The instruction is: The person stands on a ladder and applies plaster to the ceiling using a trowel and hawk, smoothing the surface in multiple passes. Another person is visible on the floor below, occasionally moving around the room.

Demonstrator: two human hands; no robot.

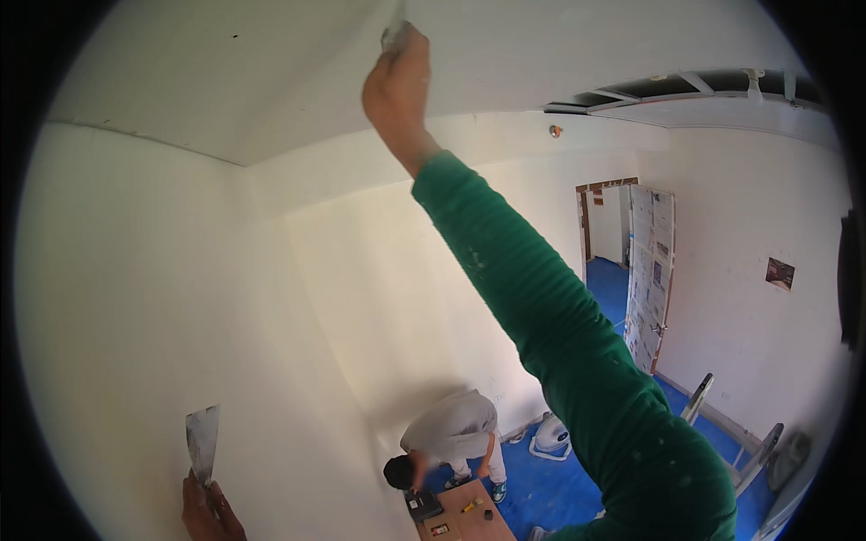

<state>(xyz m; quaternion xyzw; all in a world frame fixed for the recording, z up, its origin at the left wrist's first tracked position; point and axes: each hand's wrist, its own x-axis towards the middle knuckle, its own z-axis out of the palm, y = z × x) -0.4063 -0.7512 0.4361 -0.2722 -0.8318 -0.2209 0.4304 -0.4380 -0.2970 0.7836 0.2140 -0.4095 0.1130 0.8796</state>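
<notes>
My right hand, at the end of a raised green sleeve, reaches up to the white ceiling. Its fingers are closed round a small grey tool, blurred and partly hidden, so its kind is unclear. The tool's upper end is at or close to the ceiling surface. Low on the left, my left hand grips a putty knife with its flared, smeared metal blade pointing up. That blade shows in front of the pale wall; I cannot tell whether it touches.
Below, a person in grey bends over a brown board surface holding a black case and small items. A ladder stands right, on blue floor covering. A paper-covered door stands open; the ceiling has an opening.
</notes>
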